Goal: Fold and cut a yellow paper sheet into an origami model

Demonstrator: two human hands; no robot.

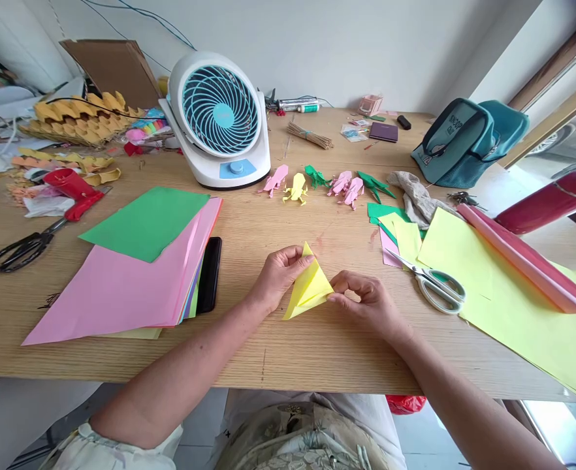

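A folded yellow paper (309, 287) sits just above the wooden table (278, 346) near its front edge, held between both hands. My left hand (281, 274) pinches its upper left edge with closed fingers. My right hand (366, 301) pinches its right corner, fingers pressed together. The paper forms a pointed triangular shape with a flap raised.
A stack of pink and green sheets (136, 267) lies left, beside a black phone (209, 274). White-handled scissors (435, 284) rest on yellow sheets (508, 294) right. Folded paper frogs (317, 183) line up before a fan (219, 117). Black scissors (21, 248), teal bag (464, 140).
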